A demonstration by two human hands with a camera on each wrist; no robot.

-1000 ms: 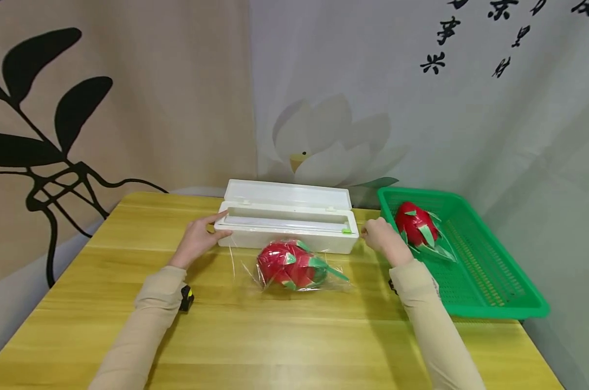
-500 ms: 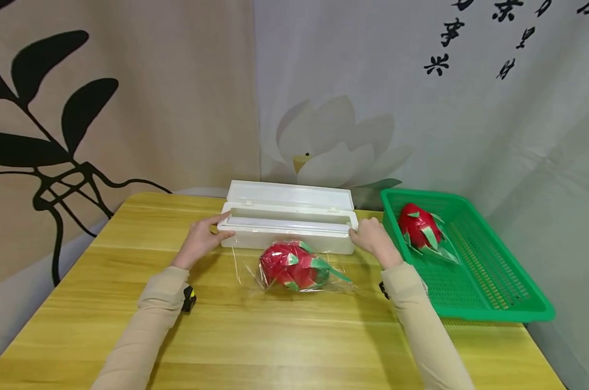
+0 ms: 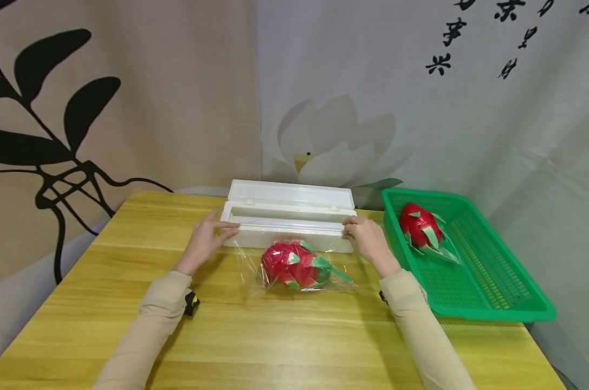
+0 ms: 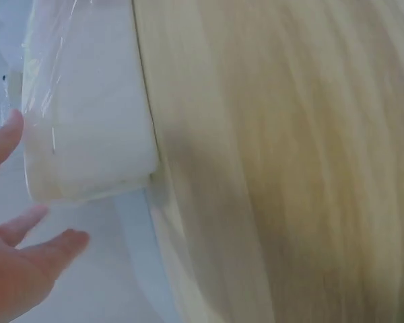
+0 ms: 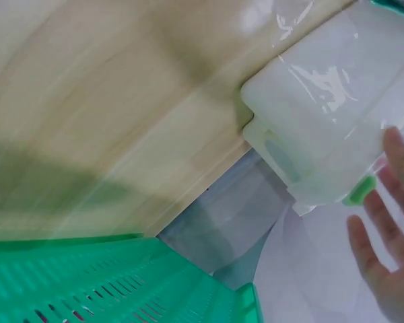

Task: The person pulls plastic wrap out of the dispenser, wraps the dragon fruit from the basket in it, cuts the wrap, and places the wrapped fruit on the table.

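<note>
A white cling film dispenser (image 3: 249, 238) stands at the back of the table, its lid (image 3: 291, 193) tipped back. Clear film (image 5: 326, 87) drapes over its front edge and spreads around a red dragon fruit (image 3: 294, 265) with green tips, lying just before it. My left hand (image 3: 207, 238) is at the dispenser's left end, thumb by the top front edge, fingers extended in the left wrist view. At the other end is my right hand (image 3: 369, 238), its thumb touching the film edge and fingers spread beside the green slide cutter (image 5: 360, 191). Some fingertips are hidden behind the dispenser.
A green plastic basket (image 3: 494, 313) stands at the table's right side, close to the right forearm. Inside it lies another wrapped dragon fruit (image 3: 419, 227). The wooden table (image 3: 274, 346) ends at a curtain (image 3: 187, 108) behind the dispenser.
My right hand has moved left from beside the dispenser onto its right front edge. The left hand's thumb has shifted slightly right along the front edge. The dragon fruit stays in place.
</note>
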